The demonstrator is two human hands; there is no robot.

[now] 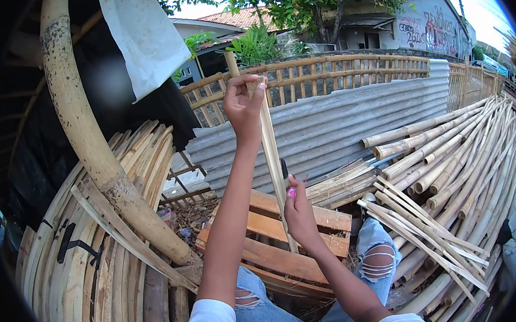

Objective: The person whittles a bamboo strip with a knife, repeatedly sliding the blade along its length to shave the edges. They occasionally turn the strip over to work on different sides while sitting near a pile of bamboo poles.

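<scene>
A long split bamboo strip (273, 154) stands nearly upright in front of me, its lower end down at the slatted wooden crate (273, 222). Near the strip's top end, my left hand (245, 108) is closed around it. Lower down, my right hand (301, 214) is closed on a knife (284, 169) whose dark blade points up beside the strip's right edge. A bit of pink shows at the right fingers; most of the knife's handle is hidden inside the fist.
A thick bamboo post (81, 113) rises at the left, beside stacked split bamboo slats (120, 275) with a black clamp-like stand (77, 246). Bamboo poles (447, 155) and thin strips (428, 233) lie at the right. Corrugated sheeting (338, 120) stands behind the crate.
</scene>
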